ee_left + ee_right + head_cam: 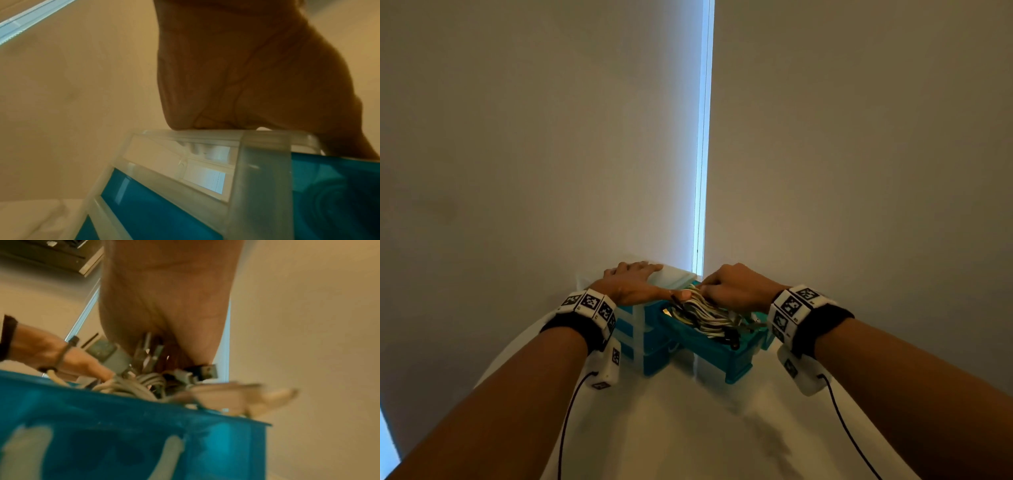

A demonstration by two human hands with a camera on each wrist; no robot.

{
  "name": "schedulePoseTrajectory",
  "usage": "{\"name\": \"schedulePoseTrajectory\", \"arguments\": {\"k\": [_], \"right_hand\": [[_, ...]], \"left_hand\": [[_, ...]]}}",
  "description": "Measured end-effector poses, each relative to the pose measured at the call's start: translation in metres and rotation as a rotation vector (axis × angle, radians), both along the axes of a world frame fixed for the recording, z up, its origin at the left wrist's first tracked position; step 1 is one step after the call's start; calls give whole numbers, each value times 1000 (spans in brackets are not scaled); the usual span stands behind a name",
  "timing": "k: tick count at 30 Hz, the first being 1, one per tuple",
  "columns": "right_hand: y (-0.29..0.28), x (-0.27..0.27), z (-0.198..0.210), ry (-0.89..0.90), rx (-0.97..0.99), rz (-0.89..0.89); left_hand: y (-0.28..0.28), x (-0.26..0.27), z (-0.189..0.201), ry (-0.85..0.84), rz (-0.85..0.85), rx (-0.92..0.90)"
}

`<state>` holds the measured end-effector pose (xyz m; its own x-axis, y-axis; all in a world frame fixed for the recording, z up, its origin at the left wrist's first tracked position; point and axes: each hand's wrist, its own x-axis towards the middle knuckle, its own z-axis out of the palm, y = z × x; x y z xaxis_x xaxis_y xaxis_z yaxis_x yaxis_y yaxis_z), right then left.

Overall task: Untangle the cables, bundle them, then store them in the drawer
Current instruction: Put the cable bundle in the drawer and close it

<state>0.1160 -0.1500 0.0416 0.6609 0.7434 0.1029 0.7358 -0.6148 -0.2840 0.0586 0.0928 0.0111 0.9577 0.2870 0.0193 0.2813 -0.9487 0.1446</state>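
Note:
A small drawer unit [640, 346] with a translucent frame and teal drawers stands on the white table. Its top teal drawer [736, 359] is pulled out toward me. A bundle of white and grey cables [709, 313] lies in that drawer, with plugs sticking up [144, 356]. My left hand [630, 279] lies flat on the unit's top [226, 132], thumb stretched toward the cables. My right hand [736, 287] is curled over the cable bundle and grips it from above. The fingertips of the right hand are hidden behind the cables.
The white table [688, 428] reaches from the unit toward me. Beige roller blinds [551, 137] fill the background, with a bright vertical gap [702, 154] between them. Black wires [849, 428] hang from both wristbands.

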Motion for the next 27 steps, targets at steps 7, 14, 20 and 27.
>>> {"name": "schedulePoseTrajectory", "arguments": {"k": [7, 14, 20, 27], "right_hand": [[-27, -26, -10, 88, -234, 247], [-36, -29, -18, 36, -230, 361], [-43, -34, -19, -64, -170, 401], [-42, -32, -21, -126, -272, 430]], "left_hand": [[-5, 0, 1, -69, 33, -31], [-10, 0, 1, -68, 58, 0], [-9, 1, 1, -53, 53, 26], [-6, 6, -2, -72, 83, 38]]}}
